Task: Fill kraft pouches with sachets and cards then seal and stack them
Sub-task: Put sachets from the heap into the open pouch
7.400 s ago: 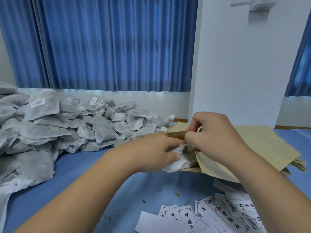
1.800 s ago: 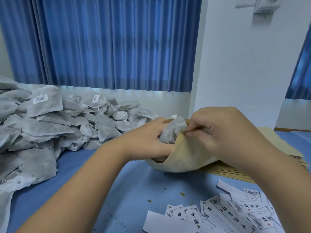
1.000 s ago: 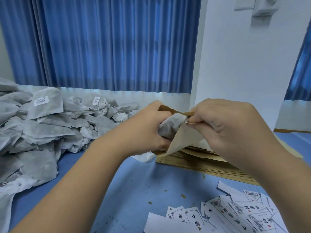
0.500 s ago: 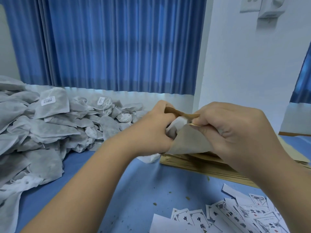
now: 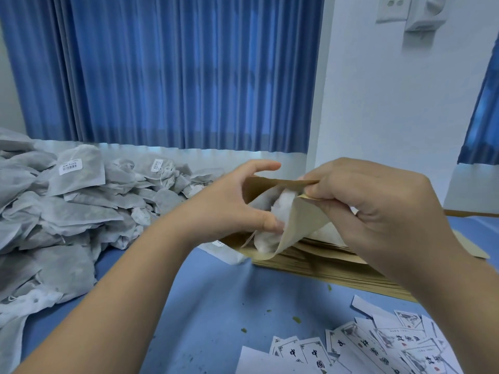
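Note:
A kraft pouch (image 5: 299,225) is held up above the table with its mouth spread wide. My right hand (image 5: 378,211) pinches the near lip of the mouth between thumb and fingers. Inside the mouth sits a white sachet (image 5: 282,209), mostly sunk into the pouch. My left hand (image 5: 232,201) is at the mouth's left side: its thumb presses on the sachet and its index finger stretches straight over the far lip. The other left fingers are hidden behind the pouch.
A stack of flat kraft pouches (image 5: 324,268) lies under the held pouch. A big pile of grey sachets (image 5: 67,201) fills the left of the blue table (image 5: 216,306). Printed cards (image 5: 378,346) are scattered at the front right. Curtain and white wall stand behind.
The sachet has sunk deeper into the pouch. My left hand has loosened from gripping it, with the index finger now straight. The right hand keeps its pinch on the lip.

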Demonstrator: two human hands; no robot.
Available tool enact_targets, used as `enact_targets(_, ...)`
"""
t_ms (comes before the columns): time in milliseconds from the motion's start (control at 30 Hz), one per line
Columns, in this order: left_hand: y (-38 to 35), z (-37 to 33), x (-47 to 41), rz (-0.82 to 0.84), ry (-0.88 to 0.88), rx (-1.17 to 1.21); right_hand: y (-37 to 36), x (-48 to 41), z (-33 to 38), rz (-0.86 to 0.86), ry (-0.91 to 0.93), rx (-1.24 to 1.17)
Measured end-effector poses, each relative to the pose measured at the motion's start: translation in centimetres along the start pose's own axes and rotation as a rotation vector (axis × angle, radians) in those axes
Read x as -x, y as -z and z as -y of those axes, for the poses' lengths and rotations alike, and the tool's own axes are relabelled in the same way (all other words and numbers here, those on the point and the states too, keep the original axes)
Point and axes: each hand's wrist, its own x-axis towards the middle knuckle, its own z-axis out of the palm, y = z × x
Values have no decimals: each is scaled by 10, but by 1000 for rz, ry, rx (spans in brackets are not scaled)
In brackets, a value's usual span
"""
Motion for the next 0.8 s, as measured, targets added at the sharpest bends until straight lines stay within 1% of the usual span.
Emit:
enact_targets(100,-7,-5,-2,-69,-10,-171,-1,0,1,-11,28,-17)
enact_targets(233,-16,-5,-4,-126,-18,-180,-3,2,4,-20,25,-46)
enact_targets(333,-22,-2,-8,-273,-4,-246,-7,2,8,-23,11,-59)
enact_targets(467,-35,1,-9,-517,-10,-519,-15,4,12,-19,-5,-54)
enact_targets(533,-40,4,-10,-585,-28,-572,-18,5,10,-32,-27,-53)
enact_targets(600,-45,11,-11,-593,-24,-529,-21,7,7,-46,-41,-29)
enact_targets(700,-51,29,-14,-579,51,-641,-31,13,3,-32,-29,29)
enact_targets(733,-50,37,-16,-540,53,-652,-34,16,1,-15,-31,40)
enact_targets(767,-48,44,-17,-461,24,-597,-38,20,-1,8,-43,51)
enact_targets(800,-46,50,-16,-347,-14,-487,-41,24,-3,34,-64,62)
